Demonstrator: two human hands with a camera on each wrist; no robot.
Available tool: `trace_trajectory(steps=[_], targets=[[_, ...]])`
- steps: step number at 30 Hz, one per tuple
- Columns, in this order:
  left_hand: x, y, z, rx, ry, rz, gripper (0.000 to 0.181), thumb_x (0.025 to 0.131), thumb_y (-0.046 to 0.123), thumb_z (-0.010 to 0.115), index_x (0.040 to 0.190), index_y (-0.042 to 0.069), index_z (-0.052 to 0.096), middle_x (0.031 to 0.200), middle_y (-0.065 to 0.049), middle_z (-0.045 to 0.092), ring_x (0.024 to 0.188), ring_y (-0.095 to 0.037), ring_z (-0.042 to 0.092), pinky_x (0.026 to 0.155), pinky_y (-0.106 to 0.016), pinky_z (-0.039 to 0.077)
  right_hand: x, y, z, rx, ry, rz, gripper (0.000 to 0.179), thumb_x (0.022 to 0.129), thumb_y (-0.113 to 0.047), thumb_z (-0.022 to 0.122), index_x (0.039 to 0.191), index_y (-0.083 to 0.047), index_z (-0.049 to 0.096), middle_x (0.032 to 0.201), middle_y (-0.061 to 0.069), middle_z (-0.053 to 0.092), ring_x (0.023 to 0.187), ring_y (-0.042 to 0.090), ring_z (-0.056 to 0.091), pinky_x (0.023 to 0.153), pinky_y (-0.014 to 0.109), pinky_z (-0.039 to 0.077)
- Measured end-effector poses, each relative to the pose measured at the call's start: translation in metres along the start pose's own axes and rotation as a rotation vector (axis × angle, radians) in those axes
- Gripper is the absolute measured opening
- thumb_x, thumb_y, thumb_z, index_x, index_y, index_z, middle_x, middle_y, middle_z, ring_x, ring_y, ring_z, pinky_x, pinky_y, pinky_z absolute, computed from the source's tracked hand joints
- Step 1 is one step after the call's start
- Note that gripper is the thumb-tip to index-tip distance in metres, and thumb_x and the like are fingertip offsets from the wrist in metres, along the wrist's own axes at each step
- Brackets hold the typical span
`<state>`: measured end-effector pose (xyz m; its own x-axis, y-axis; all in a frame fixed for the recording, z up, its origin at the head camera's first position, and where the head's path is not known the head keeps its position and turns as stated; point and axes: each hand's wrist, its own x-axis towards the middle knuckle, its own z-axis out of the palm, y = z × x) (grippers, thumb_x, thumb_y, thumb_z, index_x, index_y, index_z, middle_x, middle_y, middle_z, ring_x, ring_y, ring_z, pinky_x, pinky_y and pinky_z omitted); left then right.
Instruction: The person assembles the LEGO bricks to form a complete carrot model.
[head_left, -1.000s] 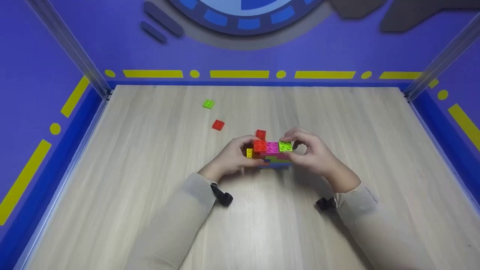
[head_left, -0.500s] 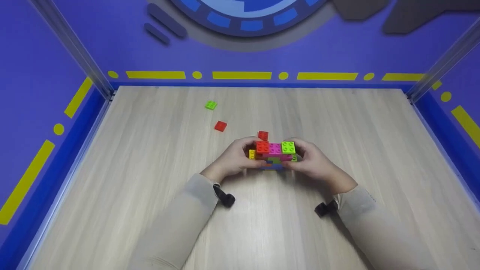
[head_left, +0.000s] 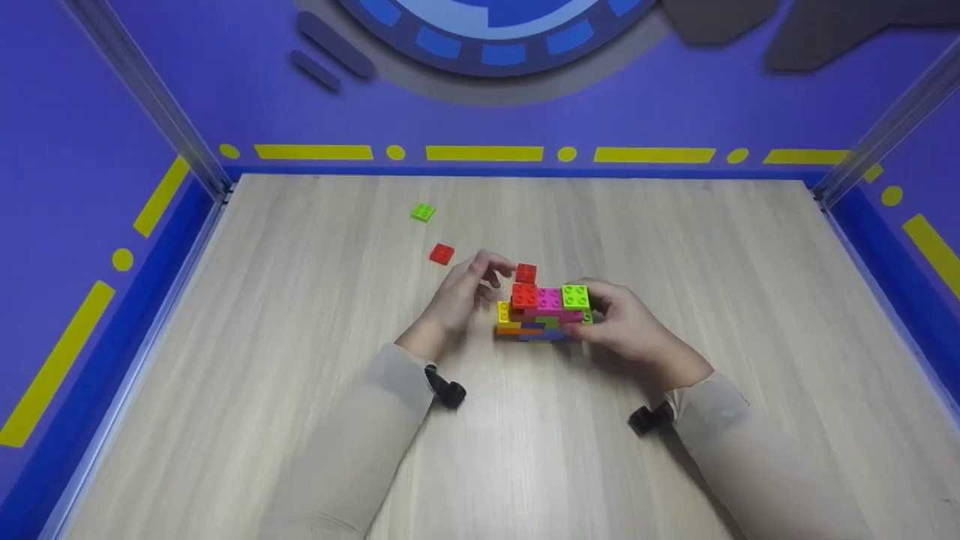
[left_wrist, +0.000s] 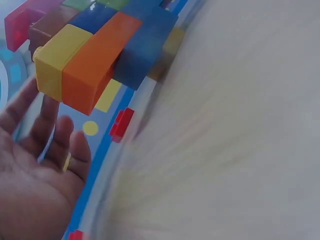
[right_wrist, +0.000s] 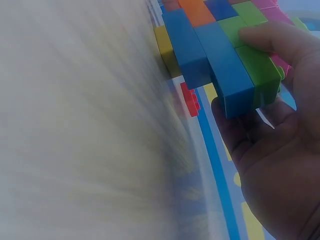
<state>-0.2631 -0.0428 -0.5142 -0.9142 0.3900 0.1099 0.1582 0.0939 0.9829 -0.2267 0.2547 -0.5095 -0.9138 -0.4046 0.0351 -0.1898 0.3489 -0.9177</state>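
Observation:
A built stack of toy building bricks [head_left: 531, 328] stands on the table, with red, pink and lime bricks along its top. My right hand [head_left: 628, 315] grips its right end; in the right wrist view the thumb presses a green brick [right_wrist: 261, 72] while the fingers pass behind a blue brick [right_wrist: 227, 70]. Left of the stack, my left hand [head_left: 454, 296] has loosely bent fingers and holds nothing. In the left wrist view its fingertips lie close to a yellow brick [left_wrist: 55, 62] and an orange brick [left_wrist: 100, 62]; contact is unclear. A loose red brick [head_left: 526, 271] lies just behind the stack.
Farther back on the wooden table [head_left: 300, 300] lie another red brick [head_left: 442, 254] and a lime brick [head_left: 423, 212]. Purple-blue panels [head_left: 480, 124] with yellow marks enclose the back and sides.
My right hand has let go of the lime brick on top and moved down to the stack's right end. My left hand has released the left end and drawn back leftward.

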Motion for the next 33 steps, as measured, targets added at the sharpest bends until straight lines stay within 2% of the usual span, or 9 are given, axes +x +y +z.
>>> trace_trajectory(steps=[2, 5, 8, 11, 14, 16, 19, 24, 33], targets=[[0.005, 0.003, -0.002, 0.022, 0.045, -0.039, 0.077, 0.116, 0.069, 0.036, 0.138, 0.004, 0.071, 0.136, -0.017, 0.068, 0.096, -0.021, 0.060, 0.080, -0.034, 0.053, 0.000, 0.001, 0.002, 0.004, 0.003, 0.002, 0.050, 0.091, -0.002, 0.089, 0.139, -0.001, 0.074, 0.133, 0.013, 0.079, 0.124, 0.015, 0.071, 0.111, 0.024, 0.054], [0.013, 0.006, -0.002, 0.051, 0.070, -0.105, 0.051, 0.122, 0.047, 0.044, 0.145, 0.009, 0.069, 0.138, -0.022, 0.066, 0.084, -0.017, 0.058, 0.066, -0.027, 0.049, 0.000, 0.001, 0.001, 0.001, 0.002, -0.002, 0.051, 0.091, -0.001, 0.088, 0.140, -0.001, 0.074, 0.133, 0.013, 0.079, 0.124, 0.015, 0.071, 0.111, 0.024, 0.054], [0.021, 0.005, -0.002, 0.115, 0.057, -0.149, 0.051, 0.120, 0.049, 0.052, 0.153, 0.013, 0.066, 0.147, -0.017, 0.065, 0.080, -0.018, 0.060, 0.062, -0.025, 0.046, 0.000, 0.002, 0.001, 0.003, 0.002, -0.010, 0.051, 0.090, -0.001, 0.089, 0.140, -0.001, 0.074, 0.133, 0.013, 0.079, 0.124, 0.014, 0.071, 0.111, 0.024, 0.054], [0.026, 0.004, -0.001, 0.213, 0.018, -0.182, 0.052, 0.117, 0.051, 0.058, 0.158, 0.019, 0.062, 0.157, -0.008, 0.063, 0.086, -0.022, 0.068, 0.073, -0.030, 0.054, 0.000, 0.004, 0.002, 0.005, 0.005, -0.015, 0.051, 0.090, -0.002, 0.089, 0.139, -0.001, 0.074, 0.133, 0.013, 0.079, 0.123, 0.014, 0.072, 0.111, 0.024, 0.054], [0.031, 0.004, 0.000, 0.310, -0.023, -0.209, 0.048, 0.116, 0.044, 0.064, 0.160, 0.025, 0.061, 0.160, -0.006, 0.062, 0.113, -0.024, 0.073, 0.099, -0.039, 0.060, 0.000, 0.004, 0.002, 0.003, 0.003, -0.017, 0.050, 0.091, -0.003, 0.089, 0.139, -0.002, 0.074, 0.133, 0.012, 0.079, 0.123, 0.014, 0.072, 0.110, 0.024, 0.055], [0.035, 0.005, 0.001, 0.360, -0.043, -0.221, 0.046, 0.115, 0.038, 0.068, 0.159, 0.028, 0.062, 0.162, -0.007, 0.061, 0.134, -0.027, 0.069, 0.116, -0.047, 0.057, 0.000, 0.004, 0.001, 0.002, 0.002, -0.018, 0.050, 0.091, -0.003, 0.089, 0.139, -0.002, 0.074, 0.134, 0.013, 0.079, 0.124, 0.015, 0.071, 0.110, 0.024, 0.055], [0.040, 0.006, 0.003, 0.419, -0.068, -0.236, 0.047, 0.114, 0.032, 0.071, 0.159, 0.030, 0.062, 0.163, -0.008, 0.061, 0.154, -0.028, 0.058, 0.132, -0.052, 0.045, 0.000, 0.004, 0.001, 0.001, 0.003, -0.014, 0.051, 0.091, -0.003, 0.089, 0.140, -0.003, 0.074, 0.134, 0.013, 0.079, 0.124, 0.016, 0.071, 0.110, 0.023, 0.055], [0.045, 0.006, 0.007, 0.471, -0.108, -0.254, 0.046, 0.113, 0.022, 0.071, 0.159, 0.028, 0.064, 0.164, -0.010, 0.063, 0.158, -0.029, 0.055, 0.137, -0.051, 0.039, 0.001, 0.004, 0.001, -0.009, -0.003, -0.005, 0.051, 0.093, -0.006, 0.090, 0.141, -0.005, 0.074, 0.135, 0.011, 0.079, 0.124, 0.018, 0.070, 0.110, 0.023, 0.055], [0.052, 0.006, 0.014, 0.518, -0.123, -0.259, 0.045, 0.111, 0.012, 0.072, 0.154, 0.023, 0.068, 0.159, -0.009, 0.066, 0.155, -0.030, 0.057, 0.134, -0.050, 0.043, 0.000, 0.003, 0.001, -0.024, -0.003, -0.008, 0.051, 0.094, -0.008, 0.090, 0.141, -0.005, 0.074, 0.136, 0.011, 0.079, 0.128, 0.022, 0.070, 0.113, 0.023, 0.053]])
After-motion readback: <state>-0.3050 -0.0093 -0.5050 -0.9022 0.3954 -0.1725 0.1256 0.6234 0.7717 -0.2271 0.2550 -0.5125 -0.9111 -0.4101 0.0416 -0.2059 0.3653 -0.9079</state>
